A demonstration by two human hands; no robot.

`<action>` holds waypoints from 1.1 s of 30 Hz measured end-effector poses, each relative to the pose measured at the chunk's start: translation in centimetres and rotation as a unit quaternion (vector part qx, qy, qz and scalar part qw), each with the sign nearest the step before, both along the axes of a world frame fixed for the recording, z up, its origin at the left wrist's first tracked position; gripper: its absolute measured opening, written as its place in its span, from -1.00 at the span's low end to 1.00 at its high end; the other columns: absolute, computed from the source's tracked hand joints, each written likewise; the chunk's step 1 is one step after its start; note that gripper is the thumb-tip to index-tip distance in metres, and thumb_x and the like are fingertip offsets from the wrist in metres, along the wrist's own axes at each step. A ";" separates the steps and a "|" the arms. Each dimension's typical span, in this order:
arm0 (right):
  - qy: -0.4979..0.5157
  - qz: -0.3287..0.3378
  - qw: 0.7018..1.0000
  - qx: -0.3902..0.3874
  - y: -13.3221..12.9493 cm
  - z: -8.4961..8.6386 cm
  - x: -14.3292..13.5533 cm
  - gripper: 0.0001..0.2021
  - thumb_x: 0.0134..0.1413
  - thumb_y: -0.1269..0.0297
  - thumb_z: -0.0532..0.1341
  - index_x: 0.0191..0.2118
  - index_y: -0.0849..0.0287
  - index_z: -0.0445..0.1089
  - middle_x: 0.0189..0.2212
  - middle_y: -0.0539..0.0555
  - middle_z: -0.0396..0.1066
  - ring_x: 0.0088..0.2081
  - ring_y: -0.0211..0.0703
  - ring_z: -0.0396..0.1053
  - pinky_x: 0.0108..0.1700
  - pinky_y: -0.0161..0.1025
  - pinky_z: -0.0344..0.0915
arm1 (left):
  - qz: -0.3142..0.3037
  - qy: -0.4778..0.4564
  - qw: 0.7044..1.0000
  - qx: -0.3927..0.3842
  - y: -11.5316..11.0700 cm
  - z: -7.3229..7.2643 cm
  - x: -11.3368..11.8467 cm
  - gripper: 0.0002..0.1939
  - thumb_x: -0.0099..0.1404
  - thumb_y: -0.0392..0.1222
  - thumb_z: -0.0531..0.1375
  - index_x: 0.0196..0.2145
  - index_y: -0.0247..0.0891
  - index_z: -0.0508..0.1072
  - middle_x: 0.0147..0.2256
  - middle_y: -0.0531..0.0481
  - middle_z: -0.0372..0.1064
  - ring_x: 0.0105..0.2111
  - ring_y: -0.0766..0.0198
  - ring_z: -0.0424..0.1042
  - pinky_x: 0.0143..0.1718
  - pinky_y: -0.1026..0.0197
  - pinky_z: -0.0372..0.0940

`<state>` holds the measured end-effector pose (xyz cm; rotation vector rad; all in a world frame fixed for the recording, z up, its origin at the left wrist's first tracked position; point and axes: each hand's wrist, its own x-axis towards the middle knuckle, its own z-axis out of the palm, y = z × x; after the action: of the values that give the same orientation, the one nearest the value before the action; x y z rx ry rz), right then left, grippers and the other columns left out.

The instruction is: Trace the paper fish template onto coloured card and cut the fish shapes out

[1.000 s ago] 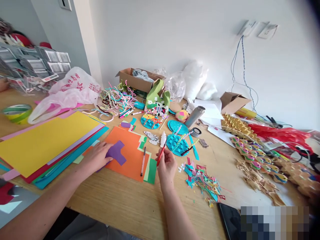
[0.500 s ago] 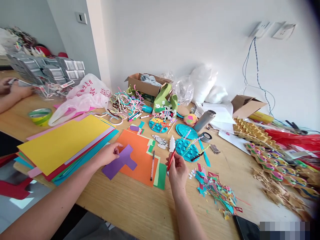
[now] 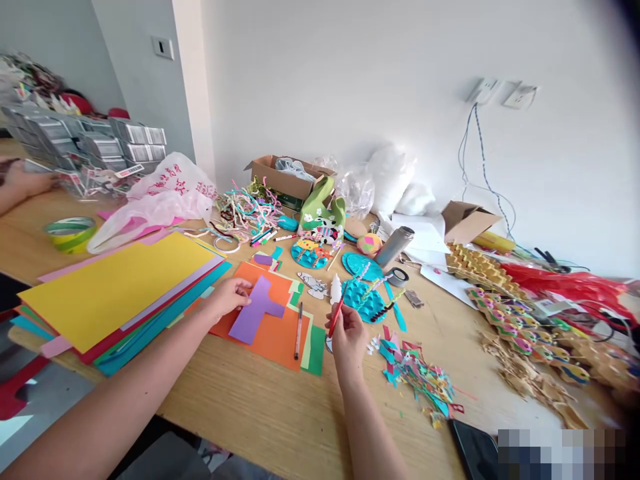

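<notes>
purple paper (image 3: 257,312) is over the orange sheet (image 3: 280,343), its left edge in our left hand (image 3: 227,298), thumb and fingertips pinched together on it. our right hand (image 3: 351,337) has its fingers closed around a slim red tool (image 3: 336,319), dark tip pointing up and away. a pen (image 3: 299,333) lies on the orange sheet, between our hands. farther off, a silver bottle (image 3: 395,247) leans at a slant; we cannot see inside. behind the colored sheets (image 3: 120,287) slumps a plastic bag (image 3: 170,183) with red lettering. a green bag (image 3: 315,207) stands before an open cardboard box (image 3: 267,175), which holds crumpled pale-blue material (image 3: 295,168). near the wall, white bags (image 3: 393,177) bulge, their filling unclear to us.
</notes>
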<state>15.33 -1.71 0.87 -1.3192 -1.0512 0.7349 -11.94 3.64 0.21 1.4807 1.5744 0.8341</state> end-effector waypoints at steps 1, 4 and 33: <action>-0.004 -0.001 1.000 0.000 0.0 0.1 0.0 -0.57 0.03 -0.11 0.21 -0.28 0.23 0.37 -0.51 0.05 0.41 -0.54 -0.21 0.34 -0.54 -0.33 0.25 | 0.008 0.023 1.000 0.013 0.1 -0.4 0.1 -0.63 -0.07 -0.22 0.27 -0.23 -0.29 0.44 -0.54 0.08 0.36 -0.50 0.22 0.41 -0.43 0.18 0.31; -0.024 0.004 1.000 -0.002 -0.1 0.2 0.0 -0.59 0.05 -0.09 0.20 -0.27 0.23 0.38 -0.53 0.04 0.40 -0.57 -0.24 0.32 -0.57 -0.34 0.21 | 0.023 0.097 0.993 0.068 -0.3 -1.1 0.1 -0.69 -0.05 -0.26 0.27 -0.26 -0.24 0.45 -0.43 0.00 0.43 -0.36 0.15 0.45 -0.27 0.12 0.34; 0.061 -0.106 0.984 0.133 0.2 0.4 1.2 -0.61 0.03 -0.08 0.24 -0.29 0.19 0.29 -0.49 0.01 0.39 -0.53 -0.25 0.34 -0.55 -0.36 0.22 | -0.030 0.305 0.882 0.359 -13.3 -1.6 -2.8 -0.71 0.35 -0.16 0.04 0.00 -0.19 0.38 -0.07 -0.12 0.42 -0.04 0.15 0.41 -0.03 0.13 0.34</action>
<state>16.49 -1.54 1.25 -1.1206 -0.8611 0.4893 -14.75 -9.64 -1.41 2.5085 1.7199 1.0421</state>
